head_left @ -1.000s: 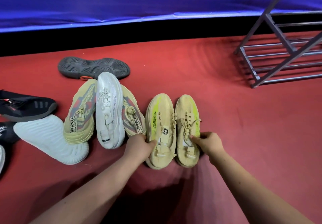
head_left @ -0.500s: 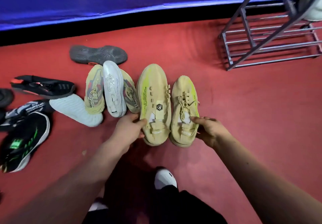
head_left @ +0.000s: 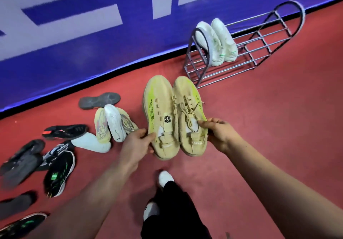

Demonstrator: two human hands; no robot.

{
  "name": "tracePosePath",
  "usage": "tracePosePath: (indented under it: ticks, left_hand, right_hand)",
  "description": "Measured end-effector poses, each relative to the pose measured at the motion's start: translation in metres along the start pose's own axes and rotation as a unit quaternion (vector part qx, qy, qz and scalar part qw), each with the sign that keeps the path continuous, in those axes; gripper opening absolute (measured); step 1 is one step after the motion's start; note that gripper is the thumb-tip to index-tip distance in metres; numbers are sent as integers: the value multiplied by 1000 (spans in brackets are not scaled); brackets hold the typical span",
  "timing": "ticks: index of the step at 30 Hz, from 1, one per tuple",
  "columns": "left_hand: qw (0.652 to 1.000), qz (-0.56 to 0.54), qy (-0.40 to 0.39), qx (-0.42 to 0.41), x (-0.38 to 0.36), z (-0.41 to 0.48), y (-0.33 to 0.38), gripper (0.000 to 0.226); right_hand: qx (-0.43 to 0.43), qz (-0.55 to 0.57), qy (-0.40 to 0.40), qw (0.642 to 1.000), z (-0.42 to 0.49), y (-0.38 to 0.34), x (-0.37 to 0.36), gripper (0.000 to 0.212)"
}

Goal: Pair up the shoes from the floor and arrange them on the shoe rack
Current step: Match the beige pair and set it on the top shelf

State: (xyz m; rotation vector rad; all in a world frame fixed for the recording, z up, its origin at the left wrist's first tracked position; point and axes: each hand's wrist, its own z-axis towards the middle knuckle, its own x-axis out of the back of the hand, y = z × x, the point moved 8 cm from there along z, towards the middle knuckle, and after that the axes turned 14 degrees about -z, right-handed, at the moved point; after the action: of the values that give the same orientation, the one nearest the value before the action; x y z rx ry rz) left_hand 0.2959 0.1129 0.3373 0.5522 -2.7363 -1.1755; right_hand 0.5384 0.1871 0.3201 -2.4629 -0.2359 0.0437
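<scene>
2 tan shoes (head_left: 161, 106), straps (head_left: 166, 145) reading "DESIGN"

The two tan knitted-cloth sneakers (head_left: 161, 108) look soft and matt, with woven cloth laces and tabs. At far right, the wire shoe rack (head_left: 222, 79) is metal, with smooth, bright silver rails between darker end hoops. The pair of white shoes (head_left: 219, 41) on it has a smooth, faintly shiny upper. The red floor (head_left: 259, 127) is matt and finely grained. At left, an upturned grey sole (head_left: 99, 100) looks like dull, ridged rubber. Nearer, a black mesh-cloth shoe (head_left: 59, 171) has glossy green patches.
</scene>
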Motion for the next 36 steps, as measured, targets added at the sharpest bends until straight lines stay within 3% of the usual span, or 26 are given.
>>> tracePosePath:
  ticks: [8, 18, 29, 36]
  left_hand:
    - [998, 50, -34, -5, -91, -66, 77, 11]
    - [996, -14, -93, 4, -316, -71, 165, 12]
    - [993, 19, -116, 3, -455, 41, 267, 14]
    - [996, 35, -80, 24, -515, 102, 304, 11]
  right_hand:
    - [39, 62, 7, 997, -87, -70, 92, 20]
    - [69, 62, 84, 992, -114, -193, 294, 18]
    - [38, 76, 106, 991, -25, -314, 399, 16]
    - [0, 56, 90, 994, 58, -364, 449, 16]
